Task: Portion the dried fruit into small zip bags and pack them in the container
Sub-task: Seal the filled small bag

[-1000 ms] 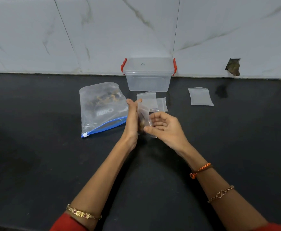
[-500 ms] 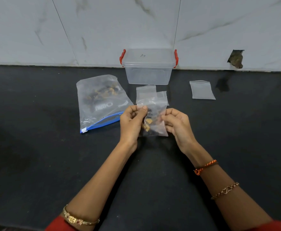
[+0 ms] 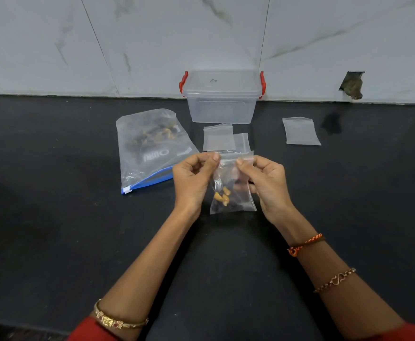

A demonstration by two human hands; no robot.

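Count it off: one clear container [image 3: 222, 104] with two red latches, lid on, standing at the back of the dark bench [image 3: 53, 230] against the marble wall, upper centre of the frame. One large zip bag [image 3: 149, 148] with a blue slider strip lies flat to the lower left of the container, dried fruit heaped in its far end. Two empty small bags [image 3: 220, 139] overlap each other just below the container, and a third empty bag [image 3: 300, 131] lies alone, well off to the right. That makes three empties on the bench, plus one filled small bag [image 3: 233, 185] up in the air at frame centre.

Two hands on it. The left hand [image 3: 191, 180] pinches the top left edge of the filled small bag, thumb and fingers [image 3: 213, 158] curled and clamped on the seal strip. The right hand [image 3: 266, 183] pinches the top edge just beside it on the right, fingertips pressed on the same strip, the remaining fingers curled behind the bag. The bag hangs down between both hands, its load of yellow and dark fruit pieces [image 3: 223, 198] settled at the bottom, below the fingertips. Whether the seal is fully pressed closed cannot be told.
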